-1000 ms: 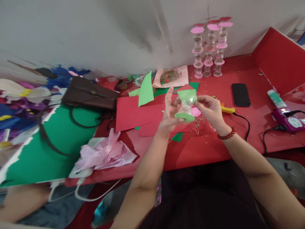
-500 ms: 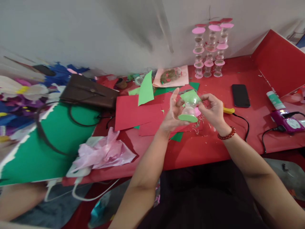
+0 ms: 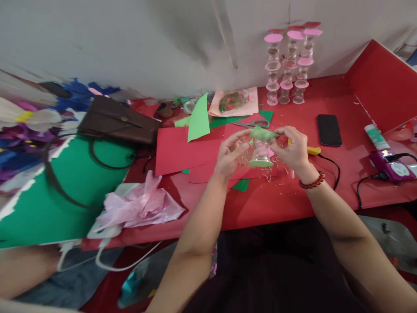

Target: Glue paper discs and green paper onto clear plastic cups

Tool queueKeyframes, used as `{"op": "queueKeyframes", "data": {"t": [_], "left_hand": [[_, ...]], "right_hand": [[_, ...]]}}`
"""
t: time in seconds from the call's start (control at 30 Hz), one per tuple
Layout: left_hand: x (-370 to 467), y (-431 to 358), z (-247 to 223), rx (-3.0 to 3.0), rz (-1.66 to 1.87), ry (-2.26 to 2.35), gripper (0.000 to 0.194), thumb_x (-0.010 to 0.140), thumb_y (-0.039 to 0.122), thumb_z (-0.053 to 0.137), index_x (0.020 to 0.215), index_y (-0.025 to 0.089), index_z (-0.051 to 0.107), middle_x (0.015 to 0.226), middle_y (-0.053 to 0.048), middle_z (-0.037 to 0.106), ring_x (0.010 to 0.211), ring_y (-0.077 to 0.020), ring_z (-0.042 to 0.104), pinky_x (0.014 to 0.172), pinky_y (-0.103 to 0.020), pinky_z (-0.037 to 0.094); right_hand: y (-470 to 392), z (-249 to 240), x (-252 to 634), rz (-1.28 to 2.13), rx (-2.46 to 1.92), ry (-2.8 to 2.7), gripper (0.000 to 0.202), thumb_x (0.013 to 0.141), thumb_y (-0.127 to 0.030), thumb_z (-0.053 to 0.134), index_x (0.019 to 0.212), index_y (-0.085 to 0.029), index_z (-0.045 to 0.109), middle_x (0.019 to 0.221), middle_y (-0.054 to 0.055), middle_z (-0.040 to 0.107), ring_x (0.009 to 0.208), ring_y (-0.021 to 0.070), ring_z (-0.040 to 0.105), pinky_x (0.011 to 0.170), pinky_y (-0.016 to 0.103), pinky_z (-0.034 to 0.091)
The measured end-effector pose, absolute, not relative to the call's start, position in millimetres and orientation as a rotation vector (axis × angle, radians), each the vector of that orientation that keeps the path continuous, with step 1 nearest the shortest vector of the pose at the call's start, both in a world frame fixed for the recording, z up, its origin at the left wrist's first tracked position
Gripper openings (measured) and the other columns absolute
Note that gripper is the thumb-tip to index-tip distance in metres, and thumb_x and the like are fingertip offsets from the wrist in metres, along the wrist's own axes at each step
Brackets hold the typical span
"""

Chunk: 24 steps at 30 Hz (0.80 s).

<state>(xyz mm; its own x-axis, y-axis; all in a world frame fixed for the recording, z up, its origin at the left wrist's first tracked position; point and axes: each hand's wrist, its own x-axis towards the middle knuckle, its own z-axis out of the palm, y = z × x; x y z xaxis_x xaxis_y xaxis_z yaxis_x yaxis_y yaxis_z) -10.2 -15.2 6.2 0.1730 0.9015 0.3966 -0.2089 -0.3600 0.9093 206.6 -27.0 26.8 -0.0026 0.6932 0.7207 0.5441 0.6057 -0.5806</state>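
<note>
Over the red table, a clear plastic hourglass-shaped piece [image 3: 261, 150] is held upright between my hands. It has a round green disc [image 3: 261, 164] at its base and a green paper [image 3: 260, 133] across its top. My left hand [image 3: 230, 152] has its fingertips at the paper's left edge, the thumb standing a little apart. On the other side, my right hand [image 3: 292, 147] pinches the paper's right corner between thumb and fingers. Behind the piece lie scissors [image 3: 257, 124].
Three stacked plastic columns with pink discs [image 3: 286, 84] stand at the back. A phone [image 3: 329, 129], a yellow tool with a black cord [image 3: 313, 151] and a purple power socket [image 3: 394, 167] are right. Red paper sheets [image 3: 185, 150], a brown bag [image 3: 120, 121] and pink plastic [image 3: 143, 206] lie left.
The plastic piece has turned more upright. My left hand has shifted from around its side to the top paper's edge, and the scissors now show. My right hand still pinches the corner.
</note>
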Motion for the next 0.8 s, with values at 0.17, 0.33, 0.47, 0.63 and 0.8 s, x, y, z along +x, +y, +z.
{"op": "queueKeyframes", "data": {"t": [0.17,0.33,0.47,0.63,0.8], "left_hand": [[-9,-12,-2,1.536,1.455,0.87,0.026,0.084,0.047,0.084,0.103,0.029,0.083,0.103,-0.003,0.082,0.095,-0.019,0.075,0.09,-0.034,0.059],[-15,-8,0,1.767,1.474,0.946,0.015,0.088,0.037,0.078,0.098,0.026,0.082,0.105,-0.004,0.081,0.102,-0.0202,0.075,0.098,-0.038,0.057],[-17,-8,3,1.894,1.477,1.013,0.01,0.086,0.029,0.077,0.095,0.027,0.082,0.104,-0.004,0.081,0.1,-0.0197,0.074,0.097,-0.039,0.056],[-15,-11,7,1.931,1.532,1.036,0.009,0.088,0.028,0.077,0.094,0.03,0.083,0.099,-0.002,0.08,0.098,-0.0189,0.072,0.095,-0.039,0.056],[-12,-15,14,1.867,1.554,0.99,0.011,0.088,0.031,0.079,0.095,0.035,0.085,0.096,0.0,0.08,0.094,-0.0184,0.071,0.094,-0.038,0.055]], "right_hand": [[-27,24,207,0.124,-1.026,-1.782,0.013,0.081,-0.016,0.062,0.086,-0.025,0.069,0.085,0.002,0.075,0.085,0.0217,0.07,0.083,0.04,0.058],[-27,25,206,0.131,-0.964,-1.776,0.013,0.082,-0.016,0.062,0.087,-0.025,0.069,0.086,0.001,0.077,0.083,0.021,0.071,0.082,0.039,0.058],[-28,27,205,0.131,-0.904,-1.77,0.014,0.082,-0.015,0.06,0.088,-0.025,0.069,0.086,0.001,0.077,0.082,0.0196,0.071,0.08,0.038,0.058],[-32,33,206,0.199,-0.921,-1.817,0.014,0.084,-0.018,0.061,0.092,-0.025,0.071,0.09,0.001,0.077,0.086,0.0207,0.07,0.084,0.04,0.057],[-33,39,207,0.251,-0.953,-1.84,0.012,0.086,-0.02,0.065,0.09,-0.028,0.073,0.091,0.002,0.075,0.095,0.0244,0.07,0.094,0.048,0.057]]}}
